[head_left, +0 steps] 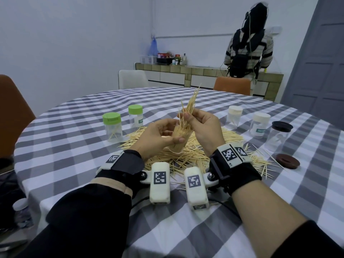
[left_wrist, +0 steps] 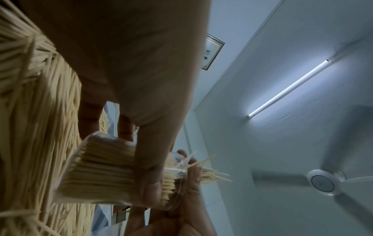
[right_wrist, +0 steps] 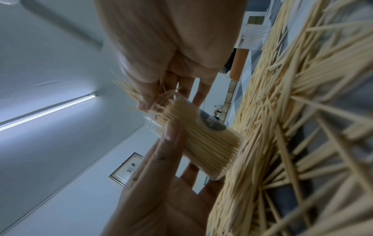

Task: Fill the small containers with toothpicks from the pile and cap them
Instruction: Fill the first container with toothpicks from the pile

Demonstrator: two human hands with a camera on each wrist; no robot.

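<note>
My left hand (head_left: 166,135) grips a clear uncapped container (head_left: 179,140) packed with toothpicks, tilted above the toothpick pile (head_left: 188,158). Its thumb lies across the container (left_wrist: 105,172) wall in the left wrist view. My right hand (head_left: 198,121) pinches a bundle of toothpicks (head_left: 191,104) whose lower ends stand in the container's mouth while the tips fan upward. The right wrist view shows the container (right_wrist: 203,143) with a dark label, and the bundle (right_wrist: 129,91) held at its mouth.
Two green-capped containers (head_left: 112,125) (head_left: 135,116) stand at the left of the checked tablecloth (head_left: 74,164). At the right are two white-capped ones (head_left: 235,117) (head_left: 260,126), a black-capped one (head_left: 279,135) and a loose brown lid (head_left: 287,161). A person (head_left: 249,45) stands at the far counter.
</note>
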